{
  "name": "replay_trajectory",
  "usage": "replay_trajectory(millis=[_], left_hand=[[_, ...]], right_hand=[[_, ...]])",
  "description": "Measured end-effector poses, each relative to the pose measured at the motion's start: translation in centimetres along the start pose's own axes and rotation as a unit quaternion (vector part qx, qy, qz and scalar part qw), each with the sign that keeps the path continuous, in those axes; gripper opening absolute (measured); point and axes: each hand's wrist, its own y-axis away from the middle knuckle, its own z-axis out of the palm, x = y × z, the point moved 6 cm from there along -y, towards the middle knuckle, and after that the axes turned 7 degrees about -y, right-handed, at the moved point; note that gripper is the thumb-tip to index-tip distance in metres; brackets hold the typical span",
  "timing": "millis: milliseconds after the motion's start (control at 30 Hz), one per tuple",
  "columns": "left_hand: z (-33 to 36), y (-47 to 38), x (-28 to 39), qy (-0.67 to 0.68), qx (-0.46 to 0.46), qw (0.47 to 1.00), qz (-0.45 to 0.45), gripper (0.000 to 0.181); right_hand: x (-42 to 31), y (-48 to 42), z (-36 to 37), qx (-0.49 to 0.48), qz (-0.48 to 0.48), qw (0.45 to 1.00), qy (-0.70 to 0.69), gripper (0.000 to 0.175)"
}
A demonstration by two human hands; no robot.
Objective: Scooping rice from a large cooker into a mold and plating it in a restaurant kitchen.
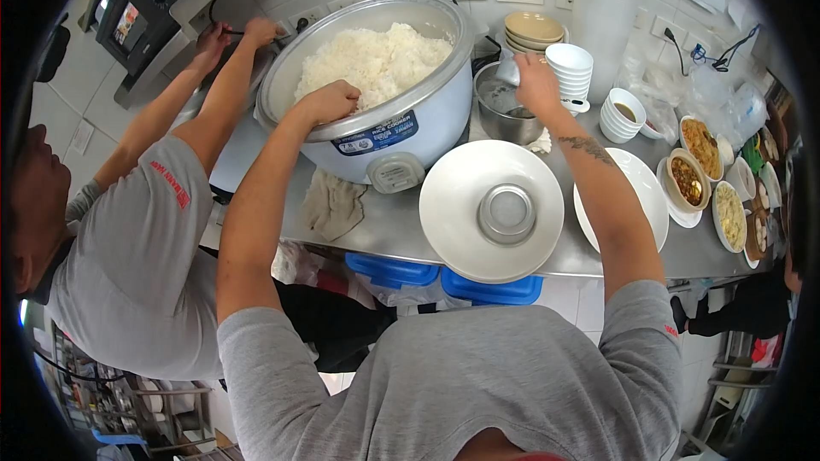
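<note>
My left hand (330, 102) is at the near rim of a large electric rice cooker (410, 134) heaped with cooked white rice (378, 64); its fingertips are hidden, so I cannot tell whether it holds anything. My right hand (537, 80) grips a small metal cup (508, 72), tilted over a steel pot (509, 121) that has liquid in it. In front of me stands a wide white plate (448, 211) with a round metal mould (507, 212) on it. Another white plate (647, 198) lies partly under my right forearm.
A co-worker's hands (234, 35) are at a black cord, left of the cooker. A cloth (333, 205) lies by the cooker. White bowls (569, 61) and beige plates (533, 27) are stacked behind the pot. Filled dishes (688, 180) stand at right. Blue-lidded bins (490, 288) are below the counter.
</note>
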Motion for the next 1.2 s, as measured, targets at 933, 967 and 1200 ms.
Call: replay_trajectory(millis=[933, 967, 1200], left_hand=[[0.1, -0.2, 0.1, 0.142, 0.000, 0.989, -0.028, 0.010], [0.1, -0.3, -0.2, 0.143, 0.000, 0.989, -0.030, 0.010], [-0.7, -0.3, -0.7, 0.289, 0.045, 0.953, -0.073, 0.011]], right_hand=[[1.6, 0.4, -3.3, 0.155, -0.056, 0.986, 0.006, 0.035], [1.2, 0.1, -3.4, 0.155, -0.056, 0.986, 0.005, 0.035], [3.2, -1.1, -4.9, 0.185, 0.105, 0.974, -0.080, 0.036]])
